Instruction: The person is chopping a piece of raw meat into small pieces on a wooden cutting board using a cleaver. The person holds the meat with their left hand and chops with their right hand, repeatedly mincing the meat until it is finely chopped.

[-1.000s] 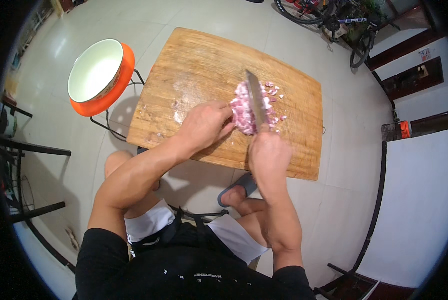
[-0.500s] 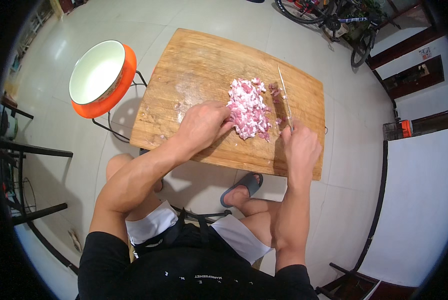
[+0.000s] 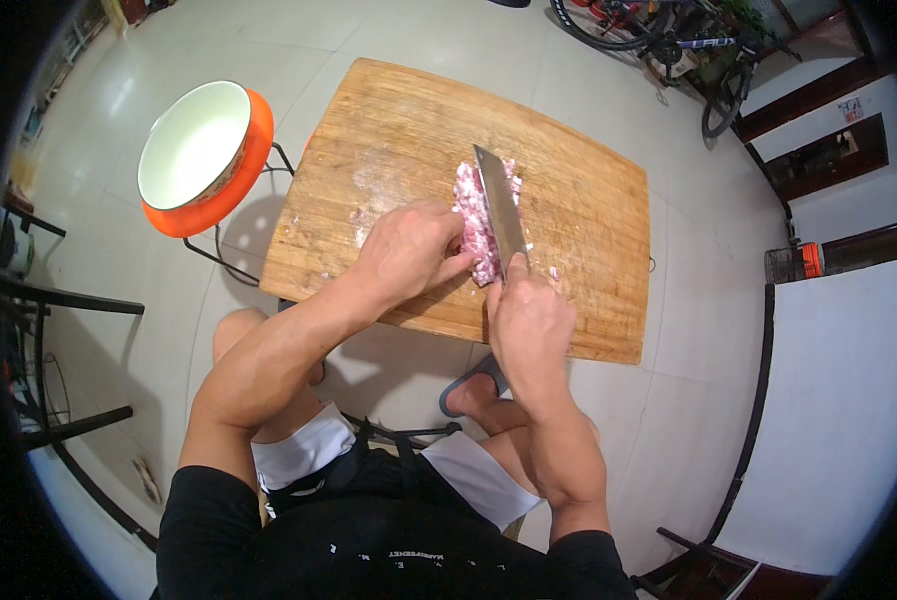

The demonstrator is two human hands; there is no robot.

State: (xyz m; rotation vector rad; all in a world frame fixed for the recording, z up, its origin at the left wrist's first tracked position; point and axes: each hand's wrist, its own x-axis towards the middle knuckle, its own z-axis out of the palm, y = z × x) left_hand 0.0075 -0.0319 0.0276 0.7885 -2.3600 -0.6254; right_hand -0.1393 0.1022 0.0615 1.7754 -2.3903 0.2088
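Observation:
A pile of chopped pink-and-white meat (image 3: 472, 215) lies near the middle of a thick wooden cutting board (image 3: 409, 110). My left hand (image 3: 414, 245) rests at the pile's left edge, its fingers curled in and thumb against the meat. My right hand (image 3: 532, 312) is closed round the handle of a cleaver (image 3: 503, 200). The tilted blade lies over the pile's right side, covering part of it. A few small scraps sit on the wood to the right of the blade.
Left of the board, a white enamel bowl (image 3: 191, 150) stands on an orange stool (image 3: 224, 202) with black legs. Black chair legs (image 3: 84, 298) jut in at the far left. A bicycle (image 3: 669, 45) stands at the back right. My knees and sandalled foot are below the board's front edge.
The cleaver has swung left from beside the pile onto it, its flat face now showing. The meat looks narrower, and scraps right of it were swept leftward. My left hand has barely moved.

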